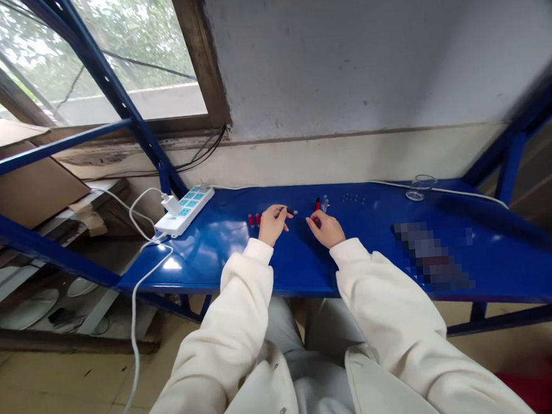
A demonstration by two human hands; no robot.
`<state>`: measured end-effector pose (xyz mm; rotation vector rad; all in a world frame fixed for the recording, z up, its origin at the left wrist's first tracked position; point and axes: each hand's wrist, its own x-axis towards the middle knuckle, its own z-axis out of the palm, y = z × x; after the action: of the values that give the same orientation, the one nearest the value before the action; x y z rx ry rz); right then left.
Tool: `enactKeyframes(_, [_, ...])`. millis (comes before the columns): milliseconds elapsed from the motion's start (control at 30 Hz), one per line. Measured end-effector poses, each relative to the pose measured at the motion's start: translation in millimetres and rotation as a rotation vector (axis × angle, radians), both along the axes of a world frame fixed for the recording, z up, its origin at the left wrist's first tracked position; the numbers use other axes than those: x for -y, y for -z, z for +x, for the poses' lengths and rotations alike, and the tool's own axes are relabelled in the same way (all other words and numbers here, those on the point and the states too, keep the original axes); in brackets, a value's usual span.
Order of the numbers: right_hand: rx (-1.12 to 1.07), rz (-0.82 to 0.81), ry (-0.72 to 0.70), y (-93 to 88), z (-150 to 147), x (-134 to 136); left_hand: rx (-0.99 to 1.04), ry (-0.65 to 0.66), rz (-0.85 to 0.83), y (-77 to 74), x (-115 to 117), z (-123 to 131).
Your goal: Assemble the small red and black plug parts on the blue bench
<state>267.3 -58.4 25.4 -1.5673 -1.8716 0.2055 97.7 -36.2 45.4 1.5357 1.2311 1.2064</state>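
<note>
On my feed the L hand [273, 225] pinched a small clear-tipped tube [294, 212] at its 2 o'clock, over the blue bench [213, 252]. Two red cylinders [251, 221] lay approx. at its 9 o'clock. R hand [325, 229] had fingers curled; couldn't tell if it gripped anything. Red & clear bits [324, 203] sat at its 12 o'clock, a clear cup [416, 195] approx. 2 o'clock.

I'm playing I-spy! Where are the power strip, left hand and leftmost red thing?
Power strip [187, 210]: head view, middle of its top.
Left hand [272, 224]: head view, back of the hand.
Leftmost red thing [251, 220]: head view, its middle.
</note>
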Motion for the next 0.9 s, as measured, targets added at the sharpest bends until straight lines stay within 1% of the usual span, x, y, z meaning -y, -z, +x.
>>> enactKeyframes(100, [-0.045, 0.01, -0.055, 1.0, -0.8, -1.1, 0.245, 0.066, -0.092, 2.0, -4.5, 11.8])
enactKeyframes(167, [-0.052, 0.009, -0.07, 0.6, -1.3, -0.8, 0.333, 0.115, -0.135, 7.4, -6.1, 15.7])
enactKeyframes(233, [-0.059, 0.009, -0.083, -0.2, -1.6, -0.2, 0.374, 0.163, -0.153, 13.8, -6.6, 16.1])
enactKeyframes(333, [-0.088, 0.013, -0.101, -0.7, -1.4, 0.1, 0.397, 0.215, -0.151, 19.7, -5.4, 12.9])
enactKeyframes(500, [-0.194, 0.038, -0.138, 1.8, -1.2, -0.9, 0.384, 0.295, -0.154, 18.3, 0.3, 10.1])
enactKeyframes(667, [-0.27, 0.079, -0.162, 3.6, -1.4, -1.1, 0.361, 0.308, -0.165, 17.4, 3.1, 10.8])
enactKeyframes(900, [-0.283, 0.111, -0.177, 3.0, -1.0, -0.5, 0.35, 0.31, -0.158, 20.3, 1.1, 10.8])
